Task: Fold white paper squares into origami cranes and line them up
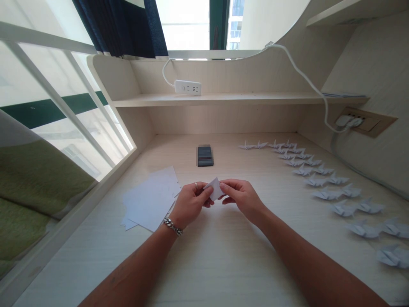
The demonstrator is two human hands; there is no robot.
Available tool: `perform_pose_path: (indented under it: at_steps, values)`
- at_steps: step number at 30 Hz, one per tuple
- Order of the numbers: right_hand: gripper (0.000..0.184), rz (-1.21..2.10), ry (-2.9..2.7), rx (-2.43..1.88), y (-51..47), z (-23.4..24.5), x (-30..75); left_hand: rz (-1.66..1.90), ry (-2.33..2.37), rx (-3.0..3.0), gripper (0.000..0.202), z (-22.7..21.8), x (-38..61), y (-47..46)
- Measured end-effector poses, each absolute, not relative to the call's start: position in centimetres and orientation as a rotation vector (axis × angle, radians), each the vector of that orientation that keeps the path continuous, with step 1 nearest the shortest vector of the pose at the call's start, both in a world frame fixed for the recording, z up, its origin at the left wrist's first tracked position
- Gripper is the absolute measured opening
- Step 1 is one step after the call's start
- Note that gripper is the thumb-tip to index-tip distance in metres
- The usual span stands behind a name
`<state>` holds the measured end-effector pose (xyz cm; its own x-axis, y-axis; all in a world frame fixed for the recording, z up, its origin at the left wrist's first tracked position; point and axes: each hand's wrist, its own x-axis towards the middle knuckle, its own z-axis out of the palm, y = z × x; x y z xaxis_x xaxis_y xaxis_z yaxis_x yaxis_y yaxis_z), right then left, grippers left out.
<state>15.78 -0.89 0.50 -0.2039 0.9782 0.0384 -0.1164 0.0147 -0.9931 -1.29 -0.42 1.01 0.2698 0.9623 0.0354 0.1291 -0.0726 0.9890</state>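
Observation:
A small folded piece of white paper [215, 189] is held just above the desk, between both hands. My left hand [191, 200] pinches its left side between thumb and fingers; a ring and a chain bracelet show on that hand and wrist. At the paper's right edge, the thumb and index finger of my right hand [242, 195] are closed on it. Sheets of white paper [153, 194] lie in a loose stack to the left, partly behind my left hand. Rows of folded paper cranes [315, 181] stand along the right side.
Behind my hands lies a dark phone-like device [205, 155], its face blurred. A white power strip [188, 87] rests on the back shelf [223, 100]. A white cable [303, 74] runs to the wall socket [367, 121] at right. White railings [54, 91] border the left.

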Motion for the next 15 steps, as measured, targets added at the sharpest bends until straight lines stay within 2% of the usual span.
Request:
perform_pose_path:
  at_steps: [15]
  values:
    - [0.029, 1.587, -1.202, -0.857, -0.92, 0.47, 16.03, 0.969, 1.044, 1.463, 0.029, 1.03, -1.55, -0.34]
